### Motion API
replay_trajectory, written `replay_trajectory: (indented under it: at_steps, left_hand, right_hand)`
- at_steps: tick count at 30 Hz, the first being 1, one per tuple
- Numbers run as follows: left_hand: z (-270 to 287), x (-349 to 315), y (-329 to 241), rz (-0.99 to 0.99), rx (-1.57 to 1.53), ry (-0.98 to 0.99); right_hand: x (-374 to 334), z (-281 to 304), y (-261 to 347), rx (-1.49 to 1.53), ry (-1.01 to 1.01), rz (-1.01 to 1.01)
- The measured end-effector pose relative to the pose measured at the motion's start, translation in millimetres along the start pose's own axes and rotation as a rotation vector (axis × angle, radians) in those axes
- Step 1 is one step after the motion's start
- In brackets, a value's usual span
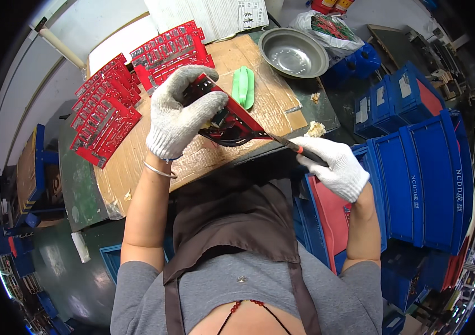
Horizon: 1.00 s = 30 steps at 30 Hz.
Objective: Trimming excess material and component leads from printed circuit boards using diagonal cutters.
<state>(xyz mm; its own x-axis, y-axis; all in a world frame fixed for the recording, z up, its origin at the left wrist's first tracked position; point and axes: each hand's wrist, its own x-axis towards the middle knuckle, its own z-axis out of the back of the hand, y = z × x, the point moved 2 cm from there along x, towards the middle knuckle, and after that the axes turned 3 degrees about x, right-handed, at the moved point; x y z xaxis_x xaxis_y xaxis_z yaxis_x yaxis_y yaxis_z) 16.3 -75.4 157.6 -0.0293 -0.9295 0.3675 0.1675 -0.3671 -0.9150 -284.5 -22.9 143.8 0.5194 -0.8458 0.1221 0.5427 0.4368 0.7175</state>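
My left hand (173,114), in a white knit glove, grips a red circuit board (242,118) by its far left end and holds it tilted above the front of the table. Dark parts and black wires show on the board's underside. In my gloved right hand (337,167) is a slim dark hand tool (289,144) with an orange band; its exact kind is unclear. The tool's tip meets the board's near right corner, though whether it touches cannot be made out. Several red circuit boards (105,124) lean in a row at the left, with more boards (171,53) behind my left hand.
Cardboard (274,103) covers the tabletop, with a green oblong piece (243,87) on it. A metal bowl (320,66) stands at the back right, beside a plastic bag of wires (332,28). Blue crates (411,184) are stacked at the right, one close to my right forearm.
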Motion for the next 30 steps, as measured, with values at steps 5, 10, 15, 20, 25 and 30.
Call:
replay_trajectory:
  at_steps: [5, 10, 15, 20, 25, 30]
  left_hand:
    - [8, -2, 4, -0.026, 0.052, 0.025]
    - [14, -10, 8, -0.082, 0.032, 0.057]
    - [25, -19, 24, -0.107, -0.108, 0.022]
    - [55, -28, 47, -0.177, -0.184, -0.053]
    - [83, -30, 56, -0.115, 0.02, -0.172]
    - [111, -60, 63, 0.241, -0.068, -0.186]
  right_hand:
    - [3, -21, -14, 0.637, 0.284, -0.42]
    - [7, -37, -22, 0.816, 0.327, -0.483]
    - [-6, -50, -55, 1.173, 0.082, -0.536]
    - [-46, -34, -86, 0.883, -0.249, -0.667]
    - [-80, -21, -108, -0.27, -0.545, -0.556]
    - [-69, -37, -96, -0.704, -0.172, -0.752]
